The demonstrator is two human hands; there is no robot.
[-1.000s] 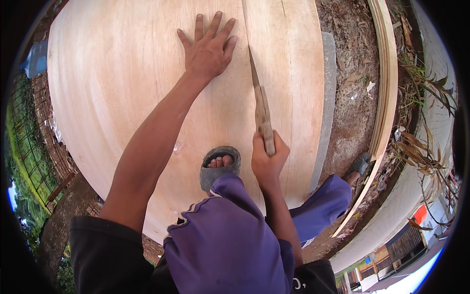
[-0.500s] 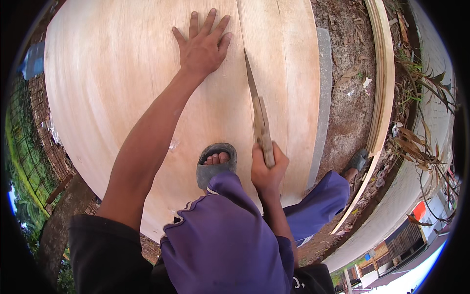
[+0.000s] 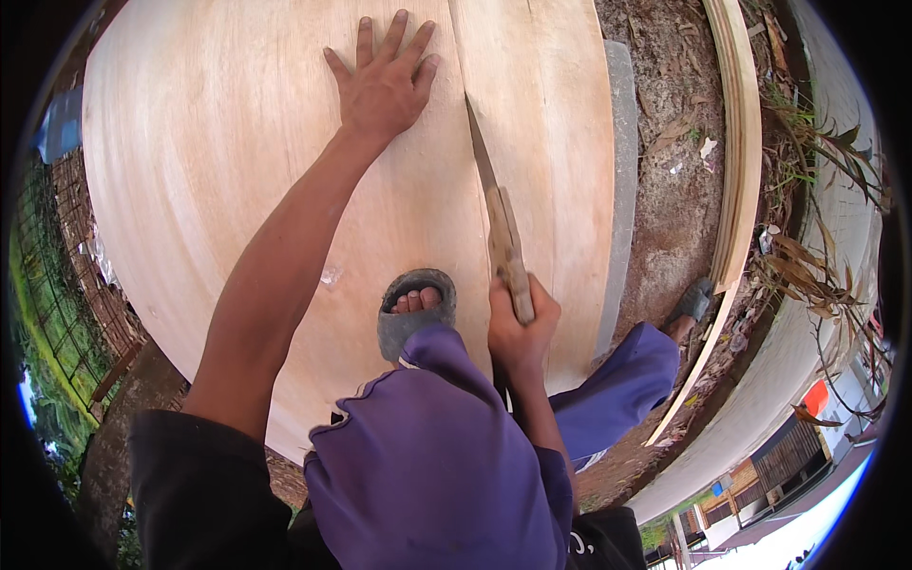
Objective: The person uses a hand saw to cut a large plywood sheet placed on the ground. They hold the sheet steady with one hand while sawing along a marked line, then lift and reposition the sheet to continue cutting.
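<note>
A broad pale plywood sheet (image 3: 237,142) lies beneath me. My left hand (image 3: 383,95) rests flat on it, fingers spread, left of a long dark line running lengthwise. My right hand (image 3: 521,328) is wrapped round the wooden handle of a handsaw (image 3: 501,223). The saw's narrow blade points away from me, its far end meeting the line in the sheet; how deep it sits in the wood I cannot tell. My left foot, in a dark slide sandal (image 3: 416,294), stands on the sheet between my arms.
A grey slab edge (image 3: 622,171) shows beneath the sheet's right side. Further right, stacked wood strips (image 3: 741,152) lie along the ground, with my other sandalled foot (image 3: 693,301) beside them. Dry plants (image 3: 807,266) and a pale wall stand beyond. Wire fencing (image 3: 81,237) is at the left.
The view has shifted slightly, so the sheet and my left hand appear a little further up and left. The saw stays at the line in my right hand's grip, at nearly the same place.
</note>
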